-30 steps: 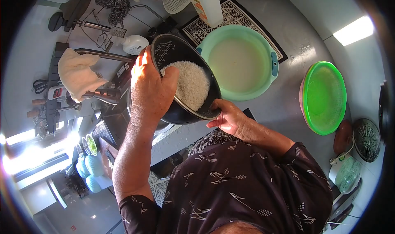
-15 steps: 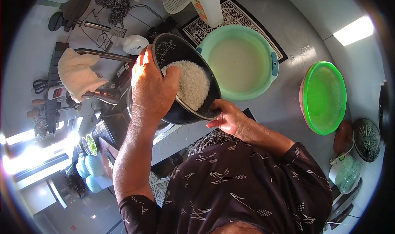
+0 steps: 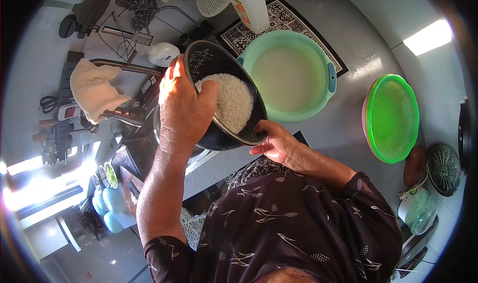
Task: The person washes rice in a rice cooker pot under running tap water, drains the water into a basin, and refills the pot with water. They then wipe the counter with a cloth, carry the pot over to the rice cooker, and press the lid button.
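Observation:
Both hands hold a dark rice cooker inner pot [image 3: 206,59], tilted to the right beside a green basin. White rice [image 3: 230,103] lies inside it, and pale marks show on its inner wall. My left hand [image 3: 188,101] grips the pot's left side, thumb over the rim. At the lower right of the rim, my right hand [image 3: 279,141] closes on the edge with thumb and fingers. Cloudy whitish water fills the light green basin [image 3: 323,101], whose near left rim is close to the pot.
A black-and-white patterned mat [image 3: 284,9] lies under the basin's far side, with a white bottle [image 3: 249,6] on it. To the right leans a bright green strainer [image 3: 393,118]. A beige cloth [image 3: 97,88] hangs over the faucet at left.

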{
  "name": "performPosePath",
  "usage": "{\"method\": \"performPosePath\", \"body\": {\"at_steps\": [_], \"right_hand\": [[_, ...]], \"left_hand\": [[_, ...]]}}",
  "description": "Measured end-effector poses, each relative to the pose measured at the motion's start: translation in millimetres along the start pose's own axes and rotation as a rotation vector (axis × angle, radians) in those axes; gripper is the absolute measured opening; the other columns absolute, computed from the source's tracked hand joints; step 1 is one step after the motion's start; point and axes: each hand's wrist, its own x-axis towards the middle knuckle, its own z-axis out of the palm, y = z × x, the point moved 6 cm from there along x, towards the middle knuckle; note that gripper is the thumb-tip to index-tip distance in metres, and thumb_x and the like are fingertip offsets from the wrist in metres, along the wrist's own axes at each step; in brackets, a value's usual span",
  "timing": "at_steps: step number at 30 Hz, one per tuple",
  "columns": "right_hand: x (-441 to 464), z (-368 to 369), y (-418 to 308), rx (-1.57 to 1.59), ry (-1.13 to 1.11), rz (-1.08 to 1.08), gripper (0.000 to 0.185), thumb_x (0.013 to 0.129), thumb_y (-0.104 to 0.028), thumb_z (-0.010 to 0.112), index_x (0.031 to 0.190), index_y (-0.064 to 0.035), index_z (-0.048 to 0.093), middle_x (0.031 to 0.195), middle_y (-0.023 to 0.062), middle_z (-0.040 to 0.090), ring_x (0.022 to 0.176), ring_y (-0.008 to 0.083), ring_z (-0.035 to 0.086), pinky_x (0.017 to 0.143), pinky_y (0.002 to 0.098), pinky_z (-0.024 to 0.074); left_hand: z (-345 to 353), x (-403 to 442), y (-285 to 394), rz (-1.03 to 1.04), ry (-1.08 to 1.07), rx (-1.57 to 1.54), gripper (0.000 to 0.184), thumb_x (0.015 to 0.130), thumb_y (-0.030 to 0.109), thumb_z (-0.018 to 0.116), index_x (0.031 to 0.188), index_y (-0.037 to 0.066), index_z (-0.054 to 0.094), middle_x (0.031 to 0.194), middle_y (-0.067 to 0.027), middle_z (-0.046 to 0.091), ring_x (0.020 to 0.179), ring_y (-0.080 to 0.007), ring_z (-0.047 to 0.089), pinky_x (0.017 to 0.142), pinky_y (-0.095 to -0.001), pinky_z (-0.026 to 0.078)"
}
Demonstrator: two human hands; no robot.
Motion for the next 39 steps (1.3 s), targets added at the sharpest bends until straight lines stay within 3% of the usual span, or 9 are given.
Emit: {"method": "performPosePath", "body": {"at_steps": [13,22,28,32,34,36,37,39], "right_hand": [[-3.1,1.7,-2.4,-0.042,0.016,-0.007,0.016,0.082,-0.022,0.055,0.088,-0.0078,0.060,0.087,0.0039,0.065,0.081,0.0178,0.063,0.059,0.0360,0.0530],[-3.1,4.1,-3.0,-0.068,-0.017,0.029,0.020,0.080,-0.020,0.055,0.093,-0.0057,0.060,0.090,0.0067,0.067,0.084,0.0232,0.065,0.060,0.0326,0.0518],[-1.3,2.0,-1.3,-0.074,-0.014,0.028,0.020,0.080,-0.019,0.055,0.093,-0.0062,0.061,0.087,0.0053,0.067,0.084,0.0227,0.065,0.061,0.0323,0.0520],[-3.6,2.6,-3.9,-0.162,0.039,0.006,0.026,0.078,-0.015,0.054,0.102,-0.0031,0.056,0.093,0.0081,0.064,0.082,0.0244,0.065,0.065,0.0359,0.0535],[1.3,1.9,-4.5,-0.266,0.086,-0.024,0.036,0.077,-0.009,0.050,0.111,0.0016,0.048,0.102,0.0134,0.059,0.082,0.0260,0.063,0.069,0.0395,0.0549],[-0.8,12.5,-4.6,-0.229,0.082,-0.129,0.038,0.075,-0.005,0.048,0.112,0.0029,0.047,0.098,0.0125,0.058,0.081,0.0247,0.061,0.070,0.0399,0.0552],[0.5,13.0,0.1,-0.264,0.061,-0.114,0.038,0.075,-0.005,0.048,0.112,0.0029,0.047,0.098,0.0125,0.058,0.081,0.0247,0.061,0.070,0.0399,0.0552],[7.3,2.1,1.9,-0.361,0.126,-0.166,0.036,0.074,-0.003,0.047,0.110,0.0025,0.048,0.094,0.0097,0.056,0.079,0.0226,0.060,0.070,0.0394,0.0549]], "left_hand": [[1.0,0.3,2.4,-0.001,0.002,-0.022,0.037,0.072,0.013,0.052,0.106,-0.001,0.052,0.097,-0.0208,0.057,0.093,-0.0381,0.053,0.085,-0.0449,0.042],[1.5,3.3,6.0,0.031,0.005,-0.015,0.035,0.072,0.012,0.052,0.105,-0.001,0.052,0.097,-0.0205,0.057,0.093,-0.0382,0.053,0.084,-0.0449,0.042],[-0.2,-3.7,-5.9,-0.034,0.024,0.014,0.044,0.073,0.013,0.051,0.114,-0.002,0.050,0.105,-0.0233,0.055,0.099,-0.0382,0.052,0.088,-0.0439,0.041],[-8.7,-24.7,-32.2,-0.109,0.000,-0.182,0.051,0.069,0.012,0.052,0.119,-0.002,0.047,0.110,-0.0221,0.053,0.104,-0.0372,0.050,0.092,-0.0415,0.039],[-13.8,-44.7,-47.1,-0.188,0.014,-0.447,0.059,0.068,0.011,0.053,0.125,0.000,0.043,0.120,-0.0245,0.047,0.114,-0.0378,0.044,0.098,-0.0422,0.035],[-11.7,-81.0,-77.7,-0.168,0.166,-0.067,0.066,0.067,0.011,0.053,0.131,0.003,0.038,0.133,-0.0263,0.034,0.126,-0.0395,0.032,0.104,-0.0438,0.029],[-3.8,-100.0,-96.9,-0.301,0.126,-0.193,0.073,0.067,0.012,0.054,0.137,0.007,0.032,0.141,-0.0264,0.021,0.132,-0.0402,0.020,0.107,-0.0451,0.022],[8.7,-139.8,-123.8,-0.463,0.178,-0.373,0.077,0.067,0.011,0.055,0.139,0.007,0.029,0.141,-0.0231,0.023,0.133,-0.0360,0.021,0.107,-0.0417,0.023]]}}
